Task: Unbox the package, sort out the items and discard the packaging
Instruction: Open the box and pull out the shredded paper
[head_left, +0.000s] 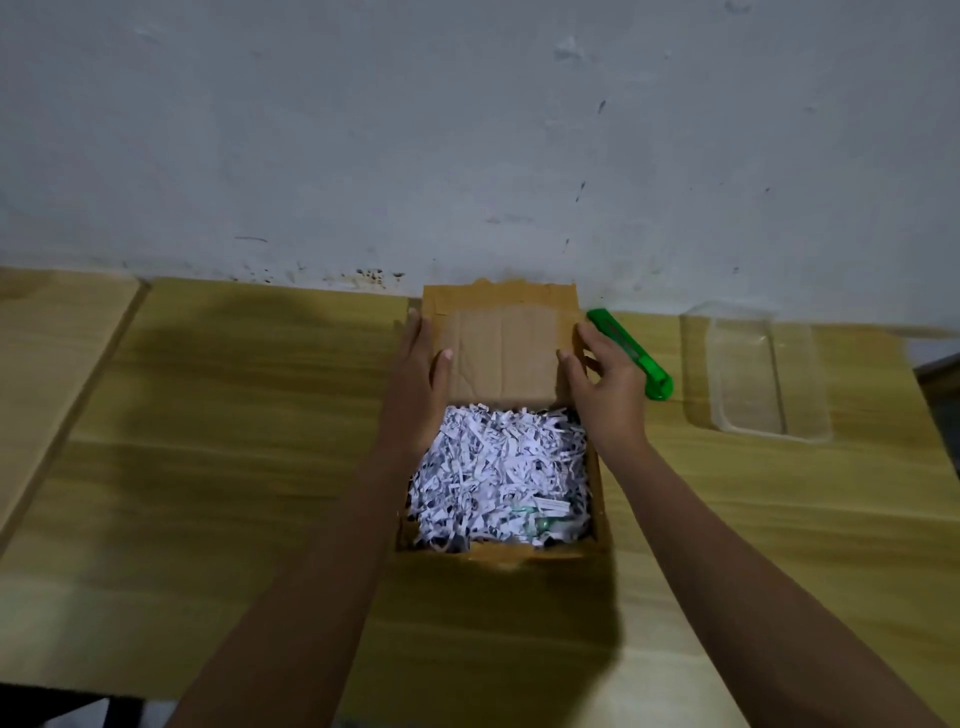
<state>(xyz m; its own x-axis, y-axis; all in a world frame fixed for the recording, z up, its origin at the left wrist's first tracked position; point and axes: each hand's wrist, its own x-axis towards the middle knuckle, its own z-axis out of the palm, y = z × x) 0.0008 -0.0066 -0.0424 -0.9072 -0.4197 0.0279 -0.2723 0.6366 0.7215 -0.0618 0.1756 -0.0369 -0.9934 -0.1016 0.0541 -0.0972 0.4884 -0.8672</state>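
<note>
The cardboard box (498, 551) is sitting mid-table, its lid (501, 353) folded toward the far wall. The left hand (415, 384) and right hand (605, 384), arms extended, are pinching the lid's side edges, fingers spread. Shredded paper (498, 467) is filling the box; judged light, loose and messy, best scooped by handfuls.
</note>
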